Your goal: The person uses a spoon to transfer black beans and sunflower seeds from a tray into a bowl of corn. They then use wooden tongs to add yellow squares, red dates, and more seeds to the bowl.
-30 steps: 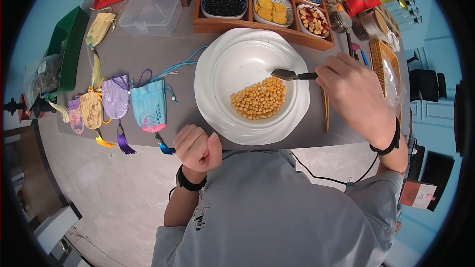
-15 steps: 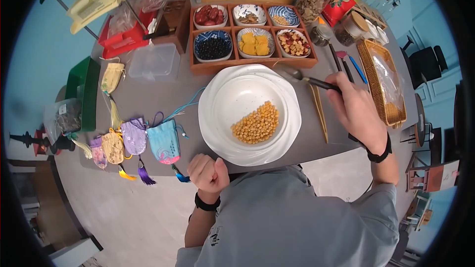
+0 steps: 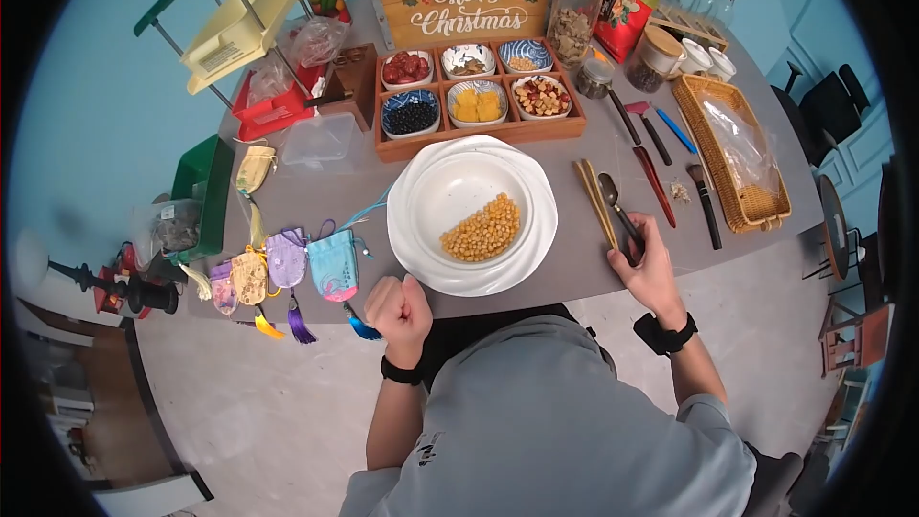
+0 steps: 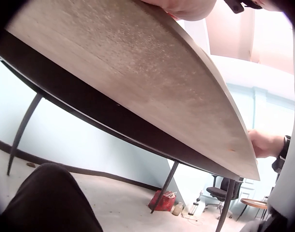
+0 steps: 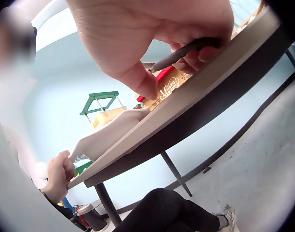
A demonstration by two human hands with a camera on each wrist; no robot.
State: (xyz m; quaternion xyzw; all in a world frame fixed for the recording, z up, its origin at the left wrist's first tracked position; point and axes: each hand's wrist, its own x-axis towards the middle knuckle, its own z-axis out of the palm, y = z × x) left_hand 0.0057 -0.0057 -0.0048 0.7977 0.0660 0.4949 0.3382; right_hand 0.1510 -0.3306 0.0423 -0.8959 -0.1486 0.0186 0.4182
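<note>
At the table's front edge, my left hand (image 3: 399,311) is curled into a fist with nothing visible in it. My right hand (image 3: 648,263) holds the dark handle of a spoon (image 3: 609,190) low at the right, its bowl pointing away, beside wooden tweezers (image 3: 595,206). In the right wrist view, the thumb and fingers of my right hand (image 5: 152,38) surround the handle (image 5: 179,55). A white bowl (image 3: 407,193) with a wavy rim stands between the hands, yellow kernels (image 3: 481,230) gathered in its lower part.
Behind the bowl, a divided wooden tray (image 3: 412,146) holds several small dishes. Small drawstring pouches (image 3: 333,263) lie at left near a green bin (image 3: 203,193). On the right are a brush (image 3: 705,206), a red-handled tool (image 3: 657,187) and a wicker basket (image 3: 759,213). Jars (image 3: 576,14) stand behind.
My right hand has moved from above the bowl's right side down toward the table's right front, carrying the spoon. The head view has shifted; my left hand remains curled near the edge.
</note>
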